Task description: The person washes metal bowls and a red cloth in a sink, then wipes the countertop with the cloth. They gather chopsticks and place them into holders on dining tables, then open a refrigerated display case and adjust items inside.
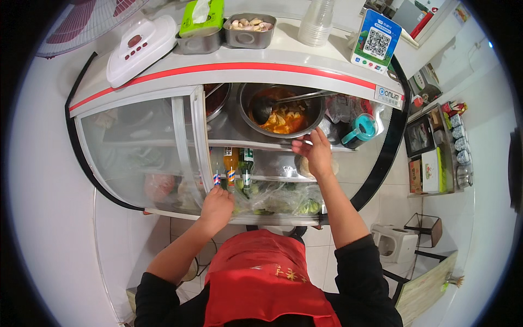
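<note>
A steel bowl (244,116) stands on the upper shelf of a glass-fronted display fridge. It holds orange-red food (284,117) and a ladle (263,109), whose handle rests across the rim. My right hand (318,153) reaches inside, its spread fingers touching the bowl's near right rim. At the front of the fridge my left hand (216,206) has its fingers curled at the lower edge of the sliding glass door (199,135), which is pushed to the left. Bottles of drink (231,161) stand just beyond that hand. Bagged green vegetables (308,204) lie at the bottom.
Right of the bowl are a teal-lidded jug (363,127) and plastic bags (345,108). A second steel bowl (218,102) is partly behind the door frame. On top stand a garlic tin (250,34), stacked plastic cups (315,24), a code sign (376,41) and a fan base (141,51).
</note>
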Action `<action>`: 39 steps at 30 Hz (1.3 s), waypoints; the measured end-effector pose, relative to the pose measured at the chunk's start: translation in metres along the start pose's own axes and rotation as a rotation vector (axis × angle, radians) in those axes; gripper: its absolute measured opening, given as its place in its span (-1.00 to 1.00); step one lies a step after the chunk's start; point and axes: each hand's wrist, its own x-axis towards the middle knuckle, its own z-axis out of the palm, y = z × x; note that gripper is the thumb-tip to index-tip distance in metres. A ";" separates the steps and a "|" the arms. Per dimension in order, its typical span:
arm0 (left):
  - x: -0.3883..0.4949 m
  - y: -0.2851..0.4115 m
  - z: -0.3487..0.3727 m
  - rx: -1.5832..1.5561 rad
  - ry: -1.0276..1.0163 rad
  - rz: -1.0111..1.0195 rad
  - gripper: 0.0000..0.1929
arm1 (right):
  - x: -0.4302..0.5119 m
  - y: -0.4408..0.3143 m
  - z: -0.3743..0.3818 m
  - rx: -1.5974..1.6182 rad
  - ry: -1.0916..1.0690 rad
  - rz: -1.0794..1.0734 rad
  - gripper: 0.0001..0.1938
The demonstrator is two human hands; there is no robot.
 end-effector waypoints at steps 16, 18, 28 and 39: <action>-0.001 -0.002 0.001 -0.153 -0.020 -0.106 -0.76 | 0.001 0.080 -0.028 -0.582 -0.193 -0.160 -0.68; -0.012 0.004 0.008 -0.260 0.020 -0.139 -0.67 | -0.012 0.077 -0.059 -1.147 -0.146 -0.515 -0.66; -0.099 0.055 0.060 -0.797 -0.228 -0.491 -0.59 | 0.006 0.093 -0.134 -1.451 -0.241 -0.702 -0.56; -0.089 0.087 0.073 -0.946 -0.356 -0.399 -0.57 | -0.004 0.098 -0.188 -1.405 0.001 -0.228 -0.74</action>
